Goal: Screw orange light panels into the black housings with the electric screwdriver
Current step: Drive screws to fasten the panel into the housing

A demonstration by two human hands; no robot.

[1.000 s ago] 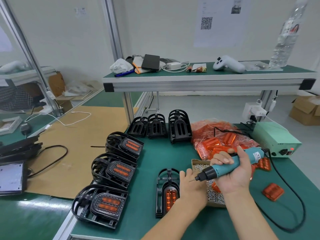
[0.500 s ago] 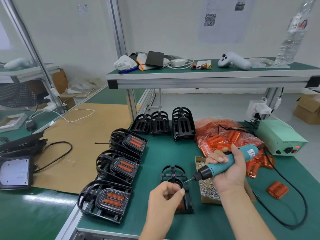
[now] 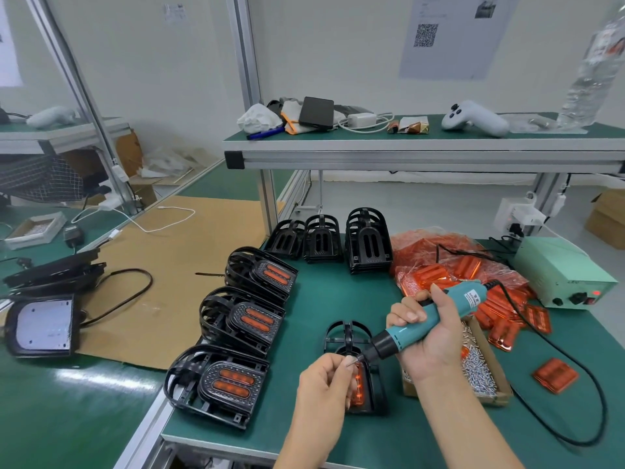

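Teal electric screwdriver [image 3: 436,319] lies gripped in the right hand [image 3: 429,336], fingers wrapped round its barrel, its bit angled down-left to the left hand [image 3: 326,384]. That hand's fingertips pinch a small screw [image 3: 350,361] at the bit, above a black housing [image 3: 351,367] with an orange light panel [image 3: 359,384] seated in it on the green mat [image 3: 338,299]. A cardboard box of screws [image 3: 480,367] sits just right of the housing.
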